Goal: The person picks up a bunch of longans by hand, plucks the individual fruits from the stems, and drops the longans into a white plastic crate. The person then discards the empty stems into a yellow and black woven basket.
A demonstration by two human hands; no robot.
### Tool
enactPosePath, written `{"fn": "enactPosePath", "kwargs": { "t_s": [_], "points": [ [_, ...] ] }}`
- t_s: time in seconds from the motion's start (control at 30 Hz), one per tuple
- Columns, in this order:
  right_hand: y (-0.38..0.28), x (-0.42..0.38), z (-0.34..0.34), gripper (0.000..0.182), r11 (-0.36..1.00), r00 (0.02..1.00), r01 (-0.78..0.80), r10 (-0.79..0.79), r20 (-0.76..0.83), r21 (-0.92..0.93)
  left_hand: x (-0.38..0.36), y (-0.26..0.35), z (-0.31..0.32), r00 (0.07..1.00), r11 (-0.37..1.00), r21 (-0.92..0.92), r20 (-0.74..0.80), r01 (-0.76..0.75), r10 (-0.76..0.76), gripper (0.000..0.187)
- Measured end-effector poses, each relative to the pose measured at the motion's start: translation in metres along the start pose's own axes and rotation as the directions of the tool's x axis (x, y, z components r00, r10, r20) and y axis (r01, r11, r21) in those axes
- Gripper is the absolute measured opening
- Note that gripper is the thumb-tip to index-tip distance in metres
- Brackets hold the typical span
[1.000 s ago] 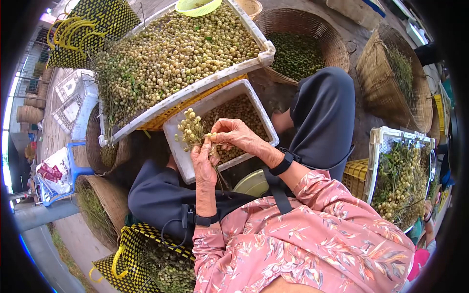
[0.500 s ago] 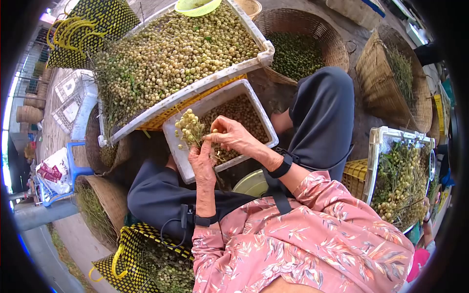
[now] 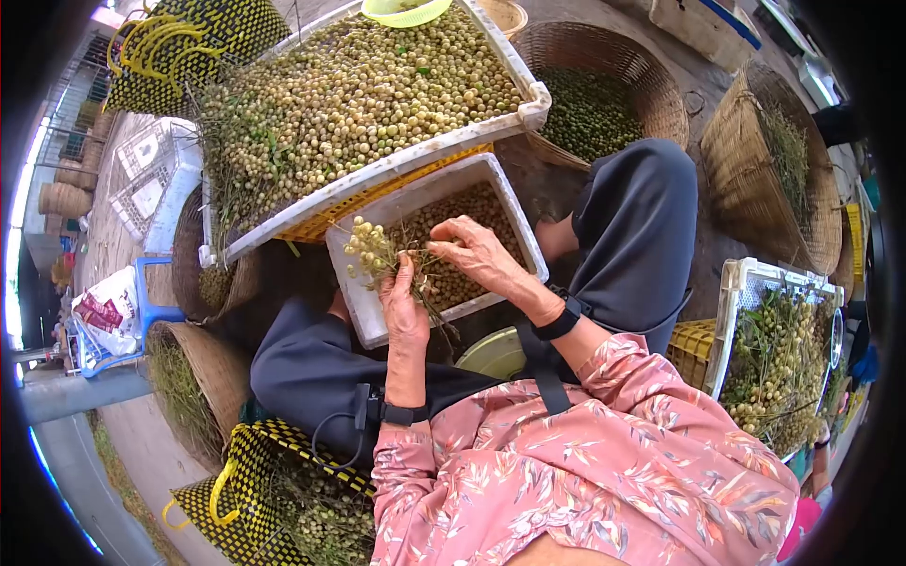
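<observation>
One fruit bunch [image 3: 368, 246], clamped in our left hand [image 3: 407, 313], slants toward frame upper left, our right hand [image 3: 483, 258] beside it, grip unclear.

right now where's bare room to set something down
Bare pavement lies left of the tipped wicker basket and yellow-black woven bag; another floor gap separates the right knee from the tall wicker basket. The left hand and right hand crowd the foam box; fruit fills the large tray.

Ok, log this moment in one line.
left hand: grips sprig | right hand: beside sprig, above box | box: holds fruit
</observation>
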State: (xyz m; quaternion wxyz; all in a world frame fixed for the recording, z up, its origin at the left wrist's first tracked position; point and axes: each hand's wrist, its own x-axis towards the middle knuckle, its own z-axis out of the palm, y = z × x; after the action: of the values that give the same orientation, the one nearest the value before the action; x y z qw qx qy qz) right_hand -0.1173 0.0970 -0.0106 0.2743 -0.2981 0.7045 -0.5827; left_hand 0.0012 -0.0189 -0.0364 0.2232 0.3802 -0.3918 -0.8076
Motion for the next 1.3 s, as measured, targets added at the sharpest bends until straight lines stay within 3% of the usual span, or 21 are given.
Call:
{"fn": "enactPosePath", "kwargs": {
  "t_s": [0.03,0.07,0.27,0.3,0.4,0.43,0.53,0.57,0.67,0.7,0.8,0.83,0.93,1.0,1.07,1.13,1.17,1.2,1.3],
  "points": [
    [-0.027,-0.003,0.001,0.044,0.925,0.975,-0.219,0.195,0.108,0.311,-0.002,-0.001,-0.001,0.996,0.999,-0.034,0.084,-0.010,0.013,0.022],
    [-0.010,0.002,0.016,0.043,0.962,0.997,-0.083,0.082,0.013,0.262,-0.003,-0.003,-0.001,0.994,0.999,-0.035,0.111,0.003,0.001,0.022],
    [-0.011,-0.006,0.022,0.034,0.820,0.973,-0.229,0.187,0.133,0.525,-0.012,0.000,0.013,0.971,0.997,0.002,0.229,0.073,-0.071,0.018],
    [-0.012,-0.006,0.024,0.023,0.871,0.990,-0.143,0.132,0.056,0.470,-0.014,0.000,0.016,0.982,0.992,-0.025,0.142,0.126,-0.121,0.020],
    [-0.019,-0.012,0.025,0.018,0.919,0.998,0.070,-0.066,-0.024,0.389,-0.012,0.002,0.010,0.970,0.995,-0.024,0.229,0.093,-0.085,0.020],
    [-0.020,-0.012,0.024,0.024,0.940,0.992,0.127,-0.121,-0.040,0.316,-0.009,0.005,0.007,0.955,0.995,-0.052,0.288,0.088,-0.069,0.018],
    [-0.019,-0.007,0.018,0.031,0.808,0.990,-0.138,0.109,0.085,0.573,-0.020,0.014,0.029,0.991,0.996,-0.052,0.114,0.072,-0.066,0.019],
    [-0.015,-0.007,0.015,0.034,0.772,0.984,-0.178,0.140,0.109,0.610,-0.009,0.002,0.009,0.972,0.992,-0.075,0.221,0.105,-0.086,0.024],
    [-0.020,-0.009,0.022,0.033,0.891,0.965,-0.256,0.255,0.055,0.375,-0.009,-0.007,0.008,0.986,0.999,0.003,0.157,0.050,-0.050,0.026],
    [-0.018,-0.010,0.031,0.029,0.964,0.994,-0.003,0.032,-0.106,0.264,-0.010,-0.005,0.012,0.972,0.993,-0.085,0.224,0.088,-0.067,0.026],
    [-0.014,-0.017,0.037,0.024,0.995,0.974,0.061,-0.043,-0.221,0.076,-0.015,0.007,0.020,0.932,0.946,-0.265,0.353,0.188,-0.086,0.022],
    [-0.007,-0.018,0.039,0.025,0.995,0.974,0.088,-0.079,-0.211,0.036,-0.009,0.003,0.015,0.951,0.931,-0.313,0.297,0.185,-0.089,0.023],
    [-0.009,-0.032,0.054,0.031,0.988,0.984,0.014,-0.042,-0.176,-0.157,-0.007,0.004,0.013,0.950,0.955,-0.273,0.312,0.115,-0.025,0.029],
    [-0.013,-0.043,0.064,0.035,0.871,0.998,0.059,-0.069,-0.002,-0.488,-0.014,0.006,0.014,0.951,0.996,-0.068,0.299,-0.059,0.077,0.034],
    [-0.009,-0.041,0.065,0.033,0.781,0.992,0.103,-0.126,0.005,-0.616,-0.020,0.011,0.019,0.952,0.977,-0.186,0.304,0.104,-0.043,0.034],
    [-0.007,-0.034,0.059,0.030,0.766,0.994,0.107,-0.096,0.052,-0.634,-0.010,0.007,0.019,0.962,0.982,-0.052,0.218,0.182,-0.166,0.036],
    [-0.006,-0.032,0.060,0.022,0.731,0.979,0.119,-0.201,-0.045,-0.672,-0.009,0.004,0.020,0.953,0.977,-0.034,0.228,0.213,-0.200,0.034],
    [0.001,-0.032,0.062,0.020,0.693,0.975,0.127,-0.219,-0.040,-0.710,-0.010,0.000,0.017,0.966,0.972,-0.007,0.114,0.234,-0.232,0.028],
    [0.012,-0.040,0.070,0.014,0.573,0.956,0.157,-0.293,-0.022,-0.804,-0.002,-0.009,-0.004,0.946,0.949,-0.002,0.076,0.315,-0.314,0.020]
  ]
}}
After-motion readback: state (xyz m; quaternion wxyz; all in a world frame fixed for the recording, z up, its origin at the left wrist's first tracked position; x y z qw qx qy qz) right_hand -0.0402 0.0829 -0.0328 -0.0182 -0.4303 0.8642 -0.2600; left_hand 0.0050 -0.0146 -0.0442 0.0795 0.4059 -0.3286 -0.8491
